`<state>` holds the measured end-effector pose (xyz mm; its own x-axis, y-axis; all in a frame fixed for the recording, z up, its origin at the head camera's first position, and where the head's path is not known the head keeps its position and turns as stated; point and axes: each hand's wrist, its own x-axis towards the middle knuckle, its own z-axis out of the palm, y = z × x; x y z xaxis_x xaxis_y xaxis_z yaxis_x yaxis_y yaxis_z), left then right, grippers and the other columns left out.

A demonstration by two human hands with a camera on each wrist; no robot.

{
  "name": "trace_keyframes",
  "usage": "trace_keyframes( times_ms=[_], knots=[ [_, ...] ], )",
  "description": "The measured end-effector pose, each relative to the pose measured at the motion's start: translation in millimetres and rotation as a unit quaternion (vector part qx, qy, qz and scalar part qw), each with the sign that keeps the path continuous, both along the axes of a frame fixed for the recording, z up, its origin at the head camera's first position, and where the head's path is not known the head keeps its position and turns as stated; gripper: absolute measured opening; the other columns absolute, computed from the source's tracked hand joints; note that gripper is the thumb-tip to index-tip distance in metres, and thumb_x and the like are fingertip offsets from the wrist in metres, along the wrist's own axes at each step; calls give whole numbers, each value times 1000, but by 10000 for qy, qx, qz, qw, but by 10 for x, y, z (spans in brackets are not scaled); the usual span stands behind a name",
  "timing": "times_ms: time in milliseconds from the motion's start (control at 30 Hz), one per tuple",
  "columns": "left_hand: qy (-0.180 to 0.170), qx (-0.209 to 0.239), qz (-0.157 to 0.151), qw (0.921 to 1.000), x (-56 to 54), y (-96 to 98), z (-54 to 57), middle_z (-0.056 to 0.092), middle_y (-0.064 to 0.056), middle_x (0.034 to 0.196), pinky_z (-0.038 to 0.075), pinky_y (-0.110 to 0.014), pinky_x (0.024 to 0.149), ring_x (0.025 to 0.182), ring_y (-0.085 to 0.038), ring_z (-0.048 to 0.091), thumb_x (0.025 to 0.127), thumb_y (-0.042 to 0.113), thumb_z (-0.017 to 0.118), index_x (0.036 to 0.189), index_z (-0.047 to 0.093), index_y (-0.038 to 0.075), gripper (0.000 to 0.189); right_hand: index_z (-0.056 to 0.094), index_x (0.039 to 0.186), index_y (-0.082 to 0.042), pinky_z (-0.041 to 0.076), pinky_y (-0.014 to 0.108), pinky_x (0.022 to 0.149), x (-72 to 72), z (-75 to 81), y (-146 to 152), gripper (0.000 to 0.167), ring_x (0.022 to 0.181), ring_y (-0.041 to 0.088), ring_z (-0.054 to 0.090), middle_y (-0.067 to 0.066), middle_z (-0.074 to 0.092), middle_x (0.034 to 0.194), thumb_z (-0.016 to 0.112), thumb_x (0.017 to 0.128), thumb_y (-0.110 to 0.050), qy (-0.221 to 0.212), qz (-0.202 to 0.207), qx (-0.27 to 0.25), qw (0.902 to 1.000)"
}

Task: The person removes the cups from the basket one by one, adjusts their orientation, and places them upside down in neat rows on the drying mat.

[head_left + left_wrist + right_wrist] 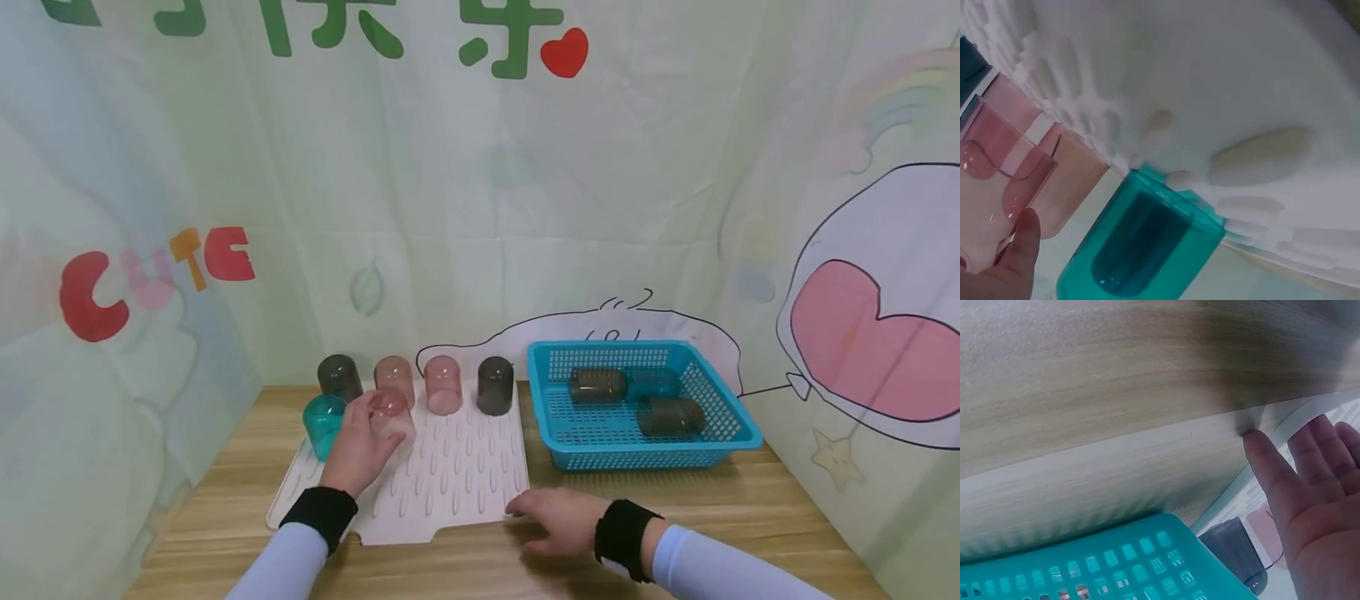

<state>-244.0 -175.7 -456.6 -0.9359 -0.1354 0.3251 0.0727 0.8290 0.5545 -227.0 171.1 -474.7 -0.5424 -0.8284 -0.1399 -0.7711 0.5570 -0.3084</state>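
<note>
One pink cup (396,420), at the left half of the white ridged board (480,479), is pinched by the left hand (357,448); the right hand (562,521), fingers extended, is at the board's near right corner. Probably light, stiff and slippery, it suits gripping around the sidewall.

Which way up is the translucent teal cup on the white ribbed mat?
Mouth down: the translucent teal cup shows its rounded, closed end on top, and its rim meets the mat.
</note>
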Motion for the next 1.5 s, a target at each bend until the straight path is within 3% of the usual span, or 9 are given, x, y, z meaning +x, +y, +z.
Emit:
trace_keyframes(
  times_ms=[267, 633, 900, 1500],
  knots=[
    [-336, -38, 88, 9994, -47, -27, -85, 35, -25, 147, 48, -56, 107, 129, -43, 49, 92, 26, 78, 153, 25, 2, 84, 59, 136, -15, 51, 32, 107, 13, -2, -3, 48, 124, 9, 59, -4, 64, 133, 71, 95, -37, -37, -22, -29, 10000],
    [-456, -116, 135, 9988, -114, -14, -136, 35, -25, 149, 50, -55, 105, 125, -42, 53, 92, 29, 77, 155, 23, 5, 86, 59, 136, -18, 51, 34, 107, 4, -14, 3, 49, 124, 8, 59, -6, 64, 134, 72, 94, -39, -162, -149, 19, 9998],
    [-558, -163, 74, 9983, -128, -15, -153, 36, -23, 149, 51, -54, 105, 124, -40, 54, 93, 30, 76, 157, 21, 7, 87, 59, 137, -15, 50, 32, 108, 25, -21, 4, 50, 126, 10, 59, -3, 64, 134, 71, 94, -38, 162, -9, -59, 9999],
    [-578, -74, -41, 9983, -119, -6, -173, 35, -21, 152, 51, -55, 105, 124, -41, 54, 94, 27, 75, 156, 21, 11, 84, 59, 137, -17, 50, 34, 108, 10, -43, -2, 50, 125, 8, 59, -5, 64, 134, 71, 95, -40, -85, -191, 31, 9998]
  ],
)
